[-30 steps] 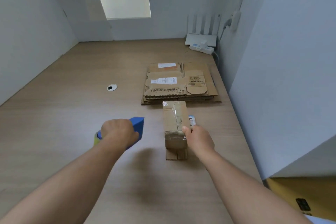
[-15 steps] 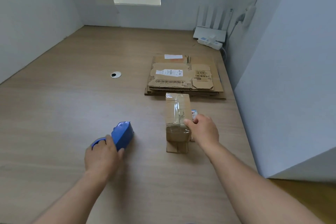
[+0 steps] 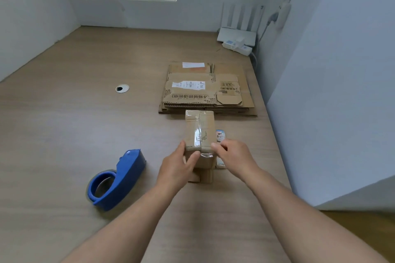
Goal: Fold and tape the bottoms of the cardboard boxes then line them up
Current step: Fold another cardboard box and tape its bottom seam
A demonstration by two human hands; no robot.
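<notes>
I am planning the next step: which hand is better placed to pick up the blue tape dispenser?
Probably the left hand: the tape dispenser lies on its side of the box; the right hand would cross over it.

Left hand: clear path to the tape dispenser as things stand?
Probably yes. The dispenser lies on the table just left of the left hand, with nothing between them. That hand grips the box along with the right hand, so it would have to let go first.

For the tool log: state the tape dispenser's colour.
Blue; the dispenser shows best in the head view.
</notes>
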